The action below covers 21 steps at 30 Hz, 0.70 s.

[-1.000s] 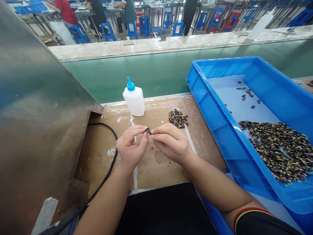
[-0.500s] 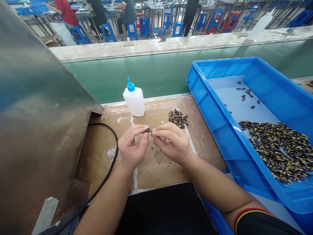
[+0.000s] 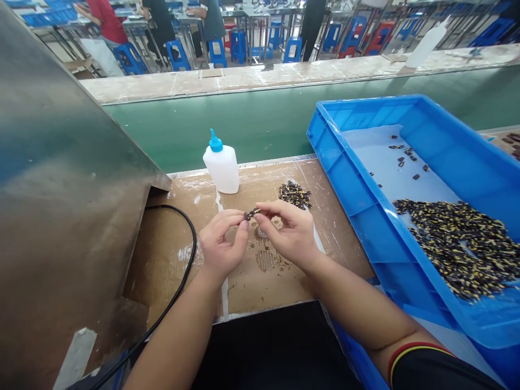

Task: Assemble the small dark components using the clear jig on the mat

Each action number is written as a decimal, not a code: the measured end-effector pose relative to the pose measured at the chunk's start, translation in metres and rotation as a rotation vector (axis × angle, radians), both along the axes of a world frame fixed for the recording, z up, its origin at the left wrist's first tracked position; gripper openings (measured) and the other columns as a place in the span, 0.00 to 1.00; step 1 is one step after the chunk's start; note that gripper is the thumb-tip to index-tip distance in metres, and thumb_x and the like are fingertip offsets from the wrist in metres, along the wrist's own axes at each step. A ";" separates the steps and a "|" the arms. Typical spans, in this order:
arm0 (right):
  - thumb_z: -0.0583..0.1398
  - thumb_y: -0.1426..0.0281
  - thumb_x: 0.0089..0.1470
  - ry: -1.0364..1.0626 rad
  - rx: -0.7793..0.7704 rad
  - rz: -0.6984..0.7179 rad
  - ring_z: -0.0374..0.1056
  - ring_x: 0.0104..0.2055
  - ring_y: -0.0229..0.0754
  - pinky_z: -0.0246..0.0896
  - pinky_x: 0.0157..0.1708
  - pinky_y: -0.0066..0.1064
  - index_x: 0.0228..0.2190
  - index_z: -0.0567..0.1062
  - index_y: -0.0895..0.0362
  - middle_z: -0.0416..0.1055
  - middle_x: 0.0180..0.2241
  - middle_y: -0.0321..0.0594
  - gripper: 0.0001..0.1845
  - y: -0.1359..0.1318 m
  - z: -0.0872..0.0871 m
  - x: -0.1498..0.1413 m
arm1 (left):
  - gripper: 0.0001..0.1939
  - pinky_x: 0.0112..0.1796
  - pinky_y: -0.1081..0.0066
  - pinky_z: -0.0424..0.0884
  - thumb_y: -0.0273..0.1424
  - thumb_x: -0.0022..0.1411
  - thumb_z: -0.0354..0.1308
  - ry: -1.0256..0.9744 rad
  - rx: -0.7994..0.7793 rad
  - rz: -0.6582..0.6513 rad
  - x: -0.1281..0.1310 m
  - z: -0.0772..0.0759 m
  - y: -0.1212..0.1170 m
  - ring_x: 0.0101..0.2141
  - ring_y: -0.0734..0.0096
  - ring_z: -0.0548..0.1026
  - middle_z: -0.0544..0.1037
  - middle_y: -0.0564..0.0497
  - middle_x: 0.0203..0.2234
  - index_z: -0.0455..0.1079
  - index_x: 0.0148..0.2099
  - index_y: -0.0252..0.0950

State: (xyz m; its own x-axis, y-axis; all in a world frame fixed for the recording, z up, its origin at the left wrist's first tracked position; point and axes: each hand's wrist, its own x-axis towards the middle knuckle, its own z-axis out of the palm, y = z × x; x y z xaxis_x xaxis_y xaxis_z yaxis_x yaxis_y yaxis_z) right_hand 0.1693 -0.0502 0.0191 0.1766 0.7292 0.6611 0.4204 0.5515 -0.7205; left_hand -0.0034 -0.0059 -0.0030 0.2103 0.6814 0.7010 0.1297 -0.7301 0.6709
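Observation:
Above the cardboard-covered bench [image 3: 247, 292], my left hand [image 3: 223, 241] and my right hand [image 3: 290, 233] meet fingertip to fingertip. Between them is a small black-and-yellow part [image 3: 252, 213]; its exact kind is too small to tell. The left thumb and forefinger pinch one end, and the right thumb and forefinger close on the other. Just beyond the right hand lies a pile of similar black-and-yellow parts [image 3: 293, 194]. A white squeeze bottle [image 3: 223, 170] with a blue nozzle cap stands upright behind the hands.
On the right, a large blue crate [image 3: 345, 179] holds many black-and-yellow parts [image 3: 459, 238]. A metal housing [image 3: 77, 179] fills the left side, with a black cable [image 3: 193, 233] beside it. Beyond the green belt [image 3: 268, 119] are people, stools and another white bottle [image 3: 426, 46].
The small part now shows more plainly between my fingertips, its yellow side visible. My right thumb and fingers have shifted on it, and the view has moved slightly.

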 end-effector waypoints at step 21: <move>0.71 0.56 0.62 0.602 -0.494 0.454 0.82 0.43 0.44 0.79 0.35 0.30 0.39 0.71 0.56 0.79 0.41 0.43 0.20 -0.109 -0.010 0.059 | 0.04 0.38 0.67 0.74 0.30 0.60 0.69 -0.045 0.000 0.140 0.004 -0.007 0.013 0.32 0.64 0.80 0.83 0.49 0.31 0.83 0.37 0.37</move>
State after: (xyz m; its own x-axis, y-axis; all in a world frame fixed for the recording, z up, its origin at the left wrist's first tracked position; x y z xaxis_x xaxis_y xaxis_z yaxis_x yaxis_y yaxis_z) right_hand 0.2281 -0.1587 0.0091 0.0169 0.9897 0.1424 -0.2875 0.1412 -0.9473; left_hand 0.0002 0.0067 -0.0101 0.0814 0.7021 0.7074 0.2005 -0.7068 0.6784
